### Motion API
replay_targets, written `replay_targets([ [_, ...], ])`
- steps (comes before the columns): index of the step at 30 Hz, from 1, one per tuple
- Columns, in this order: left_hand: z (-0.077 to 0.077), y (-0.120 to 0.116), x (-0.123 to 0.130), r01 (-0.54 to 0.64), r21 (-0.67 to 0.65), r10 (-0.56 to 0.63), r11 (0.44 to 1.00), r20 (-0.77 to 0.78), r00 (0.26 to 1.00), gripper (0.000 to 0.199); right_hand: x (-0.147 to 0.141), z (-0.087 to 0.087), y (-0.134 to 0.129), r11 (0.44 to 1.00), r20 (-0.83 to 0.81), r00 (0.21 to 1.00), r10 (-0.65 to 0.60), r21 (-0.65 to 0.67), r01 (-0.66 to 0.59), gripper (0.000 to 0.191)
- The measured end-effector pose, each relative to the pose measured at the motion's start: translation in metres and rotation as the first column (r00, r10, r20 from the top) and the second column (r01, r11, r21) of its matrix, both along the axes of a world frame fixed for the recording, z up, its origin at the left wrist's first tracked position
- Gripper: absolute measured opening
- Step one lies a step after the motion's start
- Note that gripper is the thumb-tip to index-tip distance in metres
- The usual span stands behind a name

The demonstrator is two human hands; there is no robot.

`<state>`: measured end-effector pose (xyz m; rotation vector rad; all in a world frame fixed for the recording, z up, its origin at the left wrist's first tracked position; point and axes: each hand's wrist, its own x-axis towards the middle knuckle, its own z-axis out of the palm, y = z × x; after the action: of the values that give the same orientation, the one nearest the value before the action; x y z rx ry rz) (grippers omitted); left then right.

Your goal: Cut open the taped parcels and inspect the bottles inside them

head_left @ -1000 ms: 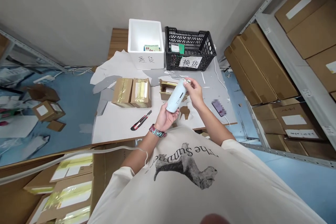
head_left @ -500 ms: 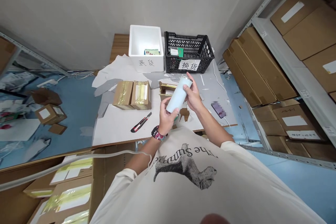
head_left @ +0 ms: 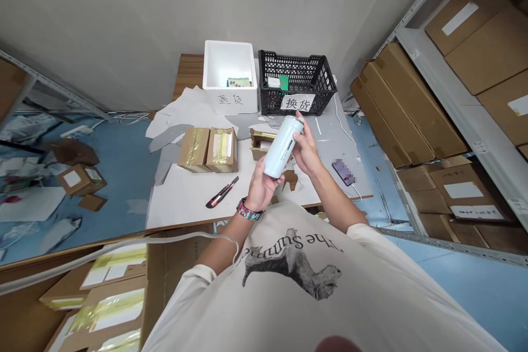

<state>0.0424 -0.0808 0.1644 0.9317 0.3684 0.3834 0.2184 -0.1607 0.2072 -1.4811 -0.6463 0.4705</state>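
Both hands around one bottle (head_left: 283,147), pale blue, tilted, held clear above the table (head_left: 177,209), upper end leaning away. Left hand (head_left: 264,190): fingers curled, closed around the lower end from beneath, not spread. Right hand (head_left: 306,151): fingers and thumb pressed together, pinching the upper part just below the top. Around the left wrist, a patterned wristband (head_left: 248,209). Just left of that hand, a red-and-black utility knife (head_left: 221,192), lying flat. Farther left, two taped cartons (head_left: 208,149), side by side. Directly behind the bottle, an opened small carton (head_left: 260,143). Right of the right hand, a blurred phone (head_left: 343,171) on a white cable. At the table's far end, a foam box (head_left: 229,69) beside a black crate (head_left: 297,80), both labelled by hand. Far right, a metal shelf (head_left: 454,115) stacked with cardboard boxes.
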Motion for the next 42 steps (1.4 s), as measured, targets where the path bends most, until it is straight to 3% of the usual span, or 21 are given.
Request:
replay_targets([
  [4,0.001,0.0,-0.001,-0.205,0.299,0.201,0.932,0.043,0.979,0.079,-0.002,0.002,0.0,0.999,-0.082,0.996,-0.025,0.044,0.028,0.096],
  [6,-0.001,-0.001,-0.002,-0.152,0.229,0.146,0.962,0.043,0.988,0.079,-0.002,0.002,-0.001,0.996,-0.118,0.992,-0.042,0.068,0.05,0.097],
  [8,-0.002,-0.001,-0.002,-0.033,0.064,0.031,0.997,0.033,0.999,0.075,-0.002,0.001,-0.003,0.995,-0.15,0.987,-0.05,0.083,0.063,0.099],
  [10,-0.002,-0.002,-0.002,0.003,0.013,-0.003,1.0,0.02,1.0,0.073,-0.004,-0.001,-0.004,0.994,-0.183,0.982,-0.052,0.087,0.069,0.101],
  [12,-0.002,-0.003,-0.003,-0.091,0.144,0.09,0.985,0.014,0.996,0.076,-0.007,-0.003,-0.005,0.994,-0.206,0.977,-0.056,0.081,0.074,0.103],
  [14,-0.002,-0.003,-0.004,-0.198,0.325,0.195,0.925,0.042,0.98,0.082,-0.01,-0.005,-0.005,0.994,-0.203,0.977,-0.072,0.071,0.088,0.107],
  [16,-0.004,-0.003,-0.007,-0.226,0.399,0.216,0.889,0.069,0.974,0.085,-0.012,-0.005,-0.005,0.993,-0.179,0.979,-0.095,0.059,0.107,0.109],
  [21,-0.018,0.003,-0.015,-0.014,0.138,0.011,0.99,0.023,1.0,0.076,-0.011,-0.003,-0.014,0.996,-0.177,0.983,-0.042,0.068,0.055,0.103],
  [23,-0.023,0.005,-0.016,-0.047,0.177,0.043,0.983,0.028,0.999,0.077,-0.01,-0.004,-0.019,0.997,-0.2,0.979,0.025,0.08,-0.009,0.101],
  [26,-0.028,0.006,-0.018,-0.184,0.385,0.17,0.904,0.07,0.983,0.082,-0.008,-0.009,-0.026,0.996,-0.206,0.976,0.07,0.069,-0.057,0.097],
  [29,-0.033,0.009,-0.021,-0.216,0.532,0.209,0.818,0.075,0.975,0.085,-0.008,-0.015,-0.03,0.998,-0.154,0.986,0.062,0.038,-0.057,0.094],
  [33,-0.043,0.032,-0.026,-0.073,0.633,0.066,0.771,0.035,0.997,0.089,0.0,-0.019,-0.039,1.0,-0.009,1.0,0.001,0.006,-0.001,0.095],
  [35,-0.052,0.052,-0.027,0.021,0.685,0.0,0.728,-0.031,1.0,0.079,0.01,-0.018,-0.048,0.997,0.076,0.994,-0.076,0.006,0.076,0.095],
  [39,-0.081,0.083,-0.028,0.124,0.784,0.051,0.608,-0.194,0.98,0.044,0.03,-0.025,-0.067,0.972,0.167,0.959,-0.23,-0.011,0.235,0.096],
  [42,-0.106,0.086,-0.024,0.209,0.78,0.032,0.59,-0.281,0.959,0.041,0.031,-0.044,-0.072,0.958,0.183,0.945,-0.272,-0.042,0.284,0.097],
])
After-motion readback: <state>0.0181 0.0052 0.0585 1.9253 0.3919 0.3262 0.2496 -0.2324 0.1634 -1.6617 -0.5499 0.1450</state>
